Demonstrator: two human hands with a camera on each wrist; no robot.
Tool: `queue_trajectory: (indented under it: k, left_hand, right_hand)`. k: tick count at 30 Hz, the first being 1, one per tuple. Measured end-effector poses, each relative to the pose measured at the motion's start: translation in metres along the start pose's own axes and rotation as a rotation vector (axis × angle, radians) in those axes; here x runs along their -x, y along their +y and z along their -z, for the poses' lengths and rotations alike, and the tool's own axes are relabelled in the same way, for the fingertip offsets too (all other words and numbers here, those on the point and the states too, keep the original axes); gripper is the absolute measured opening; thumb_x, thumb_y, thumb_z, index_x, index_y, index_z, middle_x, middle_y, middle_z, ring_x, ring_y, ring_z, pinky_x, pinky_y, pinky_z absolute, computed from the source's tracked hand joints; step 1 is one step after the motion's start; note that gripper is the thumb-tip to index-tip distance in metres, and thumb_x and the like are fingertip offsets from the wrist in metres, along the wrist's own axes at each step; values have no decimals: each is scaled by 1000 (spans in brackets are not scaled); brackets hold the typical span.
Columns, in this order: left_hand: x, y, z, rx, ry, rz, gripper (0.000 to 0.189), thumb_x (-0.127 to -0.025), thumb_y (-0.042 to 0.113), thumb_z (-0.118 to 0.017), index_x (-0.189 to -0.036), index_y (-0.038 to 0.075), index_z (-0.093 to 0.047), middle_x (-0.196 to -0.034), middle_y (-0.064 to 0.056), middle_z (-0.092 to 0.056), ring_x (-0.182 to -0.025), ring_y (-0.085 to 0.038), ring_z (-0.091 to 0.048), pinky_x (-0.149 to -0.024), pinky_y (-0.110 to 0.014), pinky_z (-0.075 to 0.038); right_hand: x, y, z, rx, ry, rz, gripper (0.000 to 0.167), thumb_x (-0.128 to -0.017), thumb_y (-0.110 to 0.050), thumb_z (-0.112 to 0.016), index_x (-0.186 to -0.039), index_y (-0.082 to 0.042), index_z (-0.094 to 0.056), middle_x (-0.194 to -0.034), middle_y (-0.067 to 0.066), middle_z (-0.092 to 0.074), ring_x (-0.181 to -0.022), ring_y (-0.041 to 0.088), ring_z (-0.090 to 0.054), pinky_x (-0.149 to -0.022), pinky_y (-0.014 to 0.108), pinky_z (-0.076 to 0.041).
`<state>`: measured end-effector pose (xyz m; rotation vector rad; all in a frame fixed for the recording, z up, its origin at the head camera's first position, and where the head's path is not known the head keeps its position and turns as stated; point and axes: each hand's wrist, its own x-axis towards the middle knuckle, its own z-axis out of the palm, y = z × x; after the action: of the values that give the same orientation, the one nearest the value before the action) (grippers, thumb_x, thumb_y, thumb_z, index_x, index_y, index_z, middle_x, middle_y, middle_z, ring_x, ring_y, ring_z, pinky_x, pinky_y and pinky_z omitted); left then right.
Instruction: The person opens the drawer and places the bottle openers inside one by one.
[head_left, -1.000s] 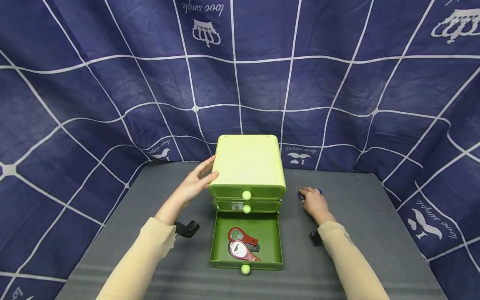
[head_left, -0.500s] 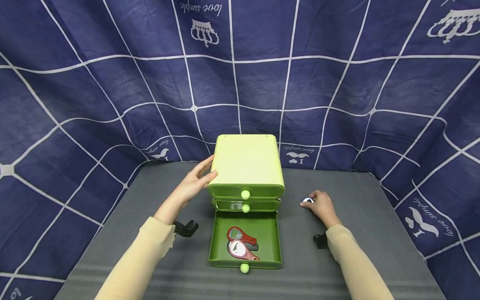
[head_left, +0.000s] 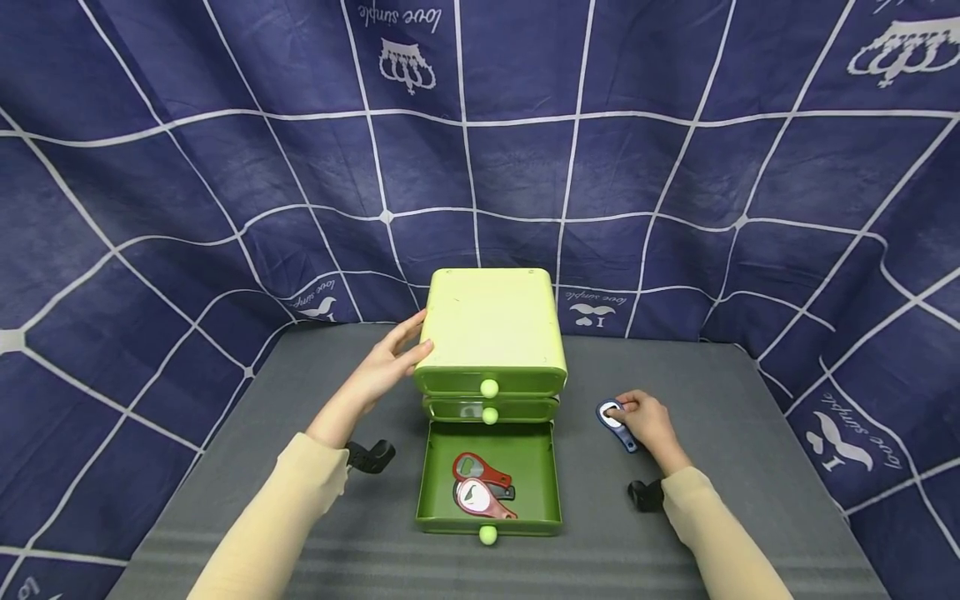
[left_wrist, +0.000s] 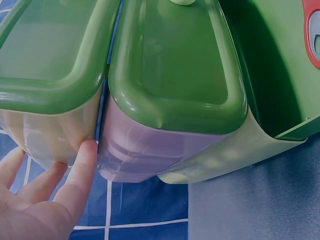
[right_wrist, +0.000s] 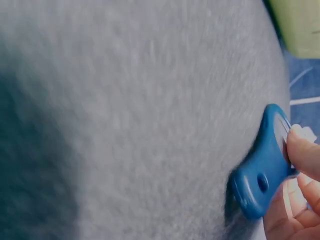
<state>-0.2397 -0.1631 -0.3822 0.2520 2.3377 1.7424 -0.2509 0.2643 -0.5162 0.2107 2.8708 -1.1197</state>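
Note:
My left hand [head_left: 382, 367] rests its fingertips on the left side of a small drawer cabinet [head_left: 495, 321] with a pale yellow-green top. The left wrist view shows the fingers [left_wrist: 80, 170] fairly straight against the side wall. Right of the cabinet, my right hand [head_left: 648, 425] pinches a blue bottle opener [head_left: 624, 435] by its round head, thumb on the white face. Its handle [right_wrist: 262, 182] points toward the front, low over the grey cloth. Inside the pulled-out bottom drawer [head_left: 536, 483] lie a red bottle opener [head_left: 498, 477], a pinkish-red one [head_left: 495, 506] and a partly covered dark one [head_left: 508, 493].
Above the open drawer, the middle drawer [head_left: 442, 410] and top drawer [head_left: 457, 382] are closed, with round light-green knobs. A grey cloth [head_left: 360, 533] covers the table. A blue curtain with white lines [head_left: 525, 167] hangs behind and along the sides.
My right hand has moved slightly right and toward me, tilting the blue bottle opener so its white face and handle show. My left hand stays on the cabinet.

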Motion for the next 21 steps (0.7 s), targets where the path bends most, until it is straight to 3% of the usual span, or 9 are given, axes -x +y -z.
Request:
queue_trajectory:
  k: [9,16,21]
  left_hand:
    - [-1,-1,0,7,13,6,68,-101,39,-56,-158,31,-21,-164,-8,-20,-150,-30,-23,-114,-58,-33]
    - [-2,0,-1,21,13,5,68,-100,39,-57,-158,30,-21,-164,-9,-20,-149,-30,-24,-114,-57,-33]
    - [-2,0,-1,33,16,5,68,-101,36,-56,-158,29,-21,-164,-9,-20,-149,-31,-26,-114,-56,-34]
  right_hand:
    - [21,-11,-5,-147,-64,25,33,-89,-20,-73,-109,5,-66,-88,11,-70,-73,12,-60,-64,26,-47]
    - [52,-42,-11,-405,-172,70,32,-87,-11,-75,-110,9,-65,-84,4,-69,-71,4,-59,-63,20,-50]
    - [76,-63,-12,-480,-261,108,31,-87,-10,-74,-109,8,-64,-85,1,-68,-73,3,-61,-65,23,-52]
